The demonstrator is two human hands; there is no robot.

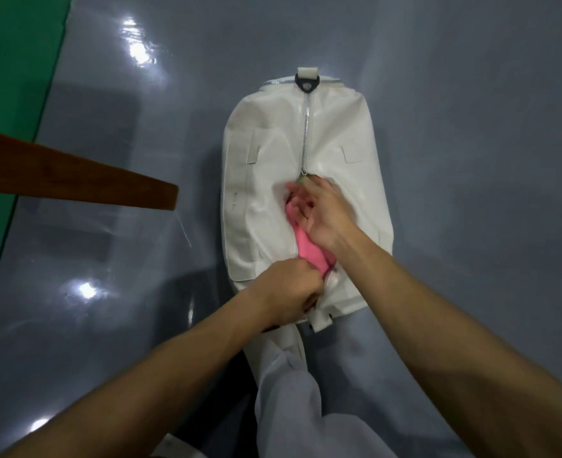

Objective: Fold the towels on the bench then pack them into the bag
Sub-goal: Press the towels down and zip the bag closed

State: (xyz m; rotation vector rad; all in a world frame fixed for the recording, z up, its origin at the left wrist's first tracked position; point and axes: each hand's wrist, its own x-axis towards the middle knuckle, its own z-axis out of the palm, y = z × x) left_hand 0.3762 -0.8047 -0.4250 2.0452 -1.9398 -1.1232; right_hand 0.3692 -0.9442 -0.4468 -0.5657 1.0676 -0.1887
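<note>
Pink towel [307, 251] is being pushed into the white bag [256, 200] lying on the grey floor [471, 127], part of it showing through the opening. It is being pressed by the right hand [322, 213], fingers spread, blurred. The bag's near edge is being gripped by the left hand [289, 292], fingers curled. Packing is being judged nearly done; the zipper [305, 140] is standing half open.

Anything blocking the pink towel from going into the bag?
Only the zipper: shut over the far half of the bag, so the opening is short. The pink towel sits in that gap, right hand pressing on it, left hand gripping the bag's near end. Nothing else visible.
</note>
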